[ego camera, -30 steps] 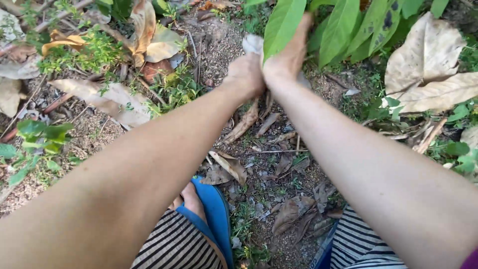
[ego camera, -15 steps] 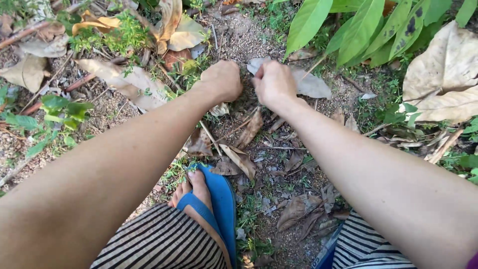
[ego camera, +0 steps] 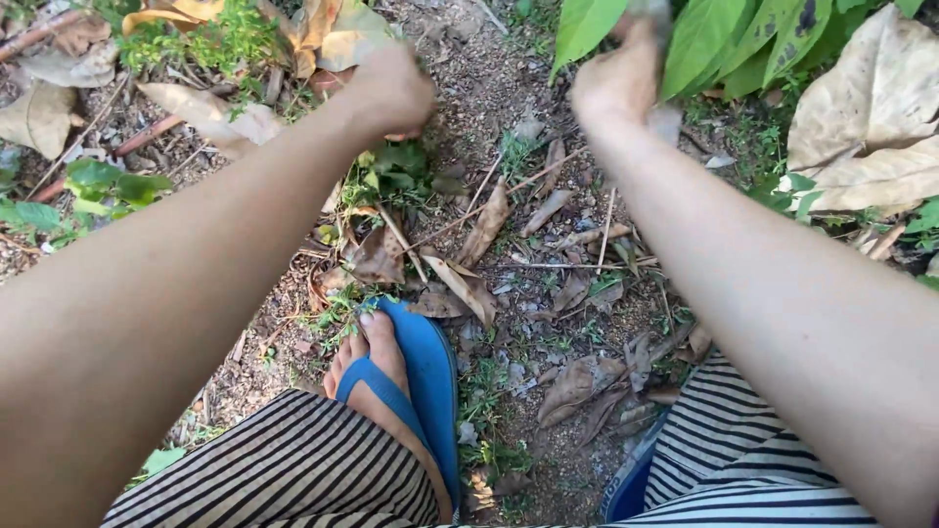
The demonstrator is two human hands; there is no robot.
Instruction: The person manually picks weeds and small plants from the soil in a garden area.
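pale dry leaf partly hidden behind the right hand, up at the edge of the broad green leaves in the top right of the head view; fingers curled under and out of sight, so cannot tell whether closed on that leaf or only brushing it. left hand well apart, over toward the brown leaf litter and a small green weed, fist-like from behind, with nothing visibly pinched; again cannot tell. between the two forearms, bare gritty soil strewn with twigs and curled dead leaves. lower down, a foot in a blue sandal and striped trousers at both knees. likely trouble from here: brittle leaf crumbling in a hard squeeze, scattering bits back onto the ground; living green leaves torn along with the dead one because both overlap at the fingertips; bare fingers scraped on sharp twigs or grit; balance lost in a deep crouch on loose, slippery litter.
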